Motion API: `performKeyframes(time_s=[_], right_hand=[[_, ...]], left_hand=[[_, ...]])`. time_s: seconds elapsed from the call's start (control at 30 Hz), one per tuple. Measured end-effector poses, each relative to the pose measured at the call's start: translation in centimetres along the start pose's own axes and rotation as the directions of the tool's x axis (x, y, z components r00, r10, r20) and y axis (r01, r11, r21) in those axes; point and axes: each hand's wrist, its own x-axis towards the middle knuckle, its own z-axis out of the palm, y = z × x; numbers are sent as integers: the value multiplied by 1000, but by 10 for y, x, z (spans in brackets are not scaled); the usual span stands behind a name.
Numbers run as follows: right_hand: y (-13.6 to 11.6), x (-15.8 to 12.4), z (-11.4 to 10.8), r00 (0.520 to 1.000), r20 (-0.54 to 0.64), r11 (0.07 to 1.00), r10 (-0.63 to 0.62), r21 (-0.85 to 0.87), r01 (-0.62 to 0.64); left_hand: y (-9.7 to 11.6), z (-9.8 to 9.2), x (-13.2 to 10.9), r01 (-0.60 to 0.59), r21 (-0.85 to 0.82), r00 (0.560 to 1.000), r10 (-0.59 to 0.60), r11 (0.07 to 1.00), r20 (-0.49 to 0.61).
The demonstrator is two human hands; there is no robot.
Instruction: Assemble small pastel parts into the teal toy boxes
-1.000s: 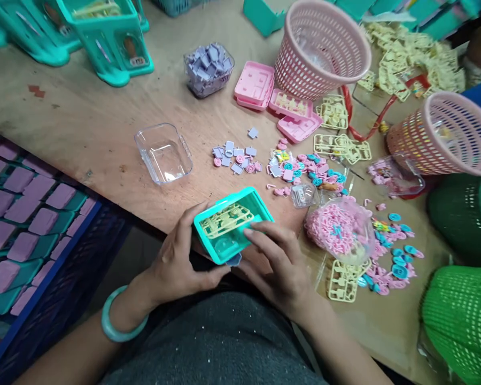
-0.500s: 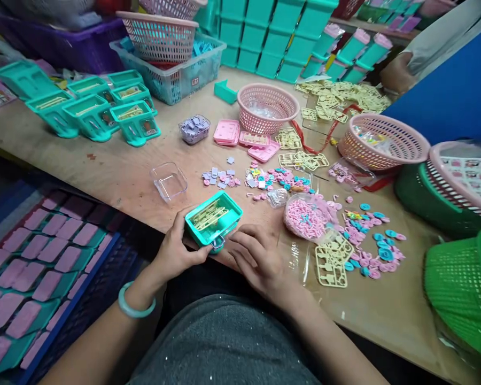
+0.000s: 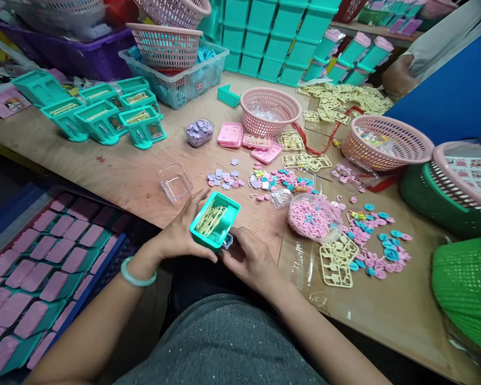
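At the table's near edge my left hand (image 3: 180,232) grips a small teal plastic box (image 3: 215,220) that holds a cream plastic parts frame (image 3: 209,218). My right hand (image 3: 250,259) has its fingers curled against the box's near end, pinching a small lavender piece (image 3: 226,241) at that end. A jade-green bangle (image 3: 136,274) sits on my left wrist.
An empty clear tub (image 3: 175,183) stands just beyond the box. Loose lavender, pink and blue small parts (image 3: 272,182), a bowl of pink pieces (image 3: 310,218) and cream frames (image 3: 336,262) lie to the right. Pink baskets (image 3: 269,110), teal boxes (image 3: 100,120) and green baskets (image 3: 465,289) ring the table. Another person's arm (image 3: 401,75) is at far right.
The camera has lifted to show more of the table. My left hand has turned the teal box more end-on, and my right hand has slid to its near end.
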Motion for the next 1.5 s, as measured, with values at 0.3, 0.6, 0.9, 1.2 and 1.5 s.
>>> performKeyframes(time_s=[0.3,0.6,0.9,1.2,1.5], right_hand=[[7,4,-14,997,80,998,-7,68,2],[9,-2,-19,996,68,993,49,106,-56],[26,5,-41,978,192,993,-78,98,60],[28,1,-44,974,199,994,-105,37,100],[26,-25,-51,994,67,975,-88,-200,99]], left_hand=[[-11,5,14,46,-99,993,-35,994,111],[-13,8,10,2,37,996,-6,999,92],[-9,14,3,-3,231,997,-15,973,76],[-10,18,2,-5,232,999,-7,973,50],[-22,19,-1,14,170,1000,-17,985,18]])
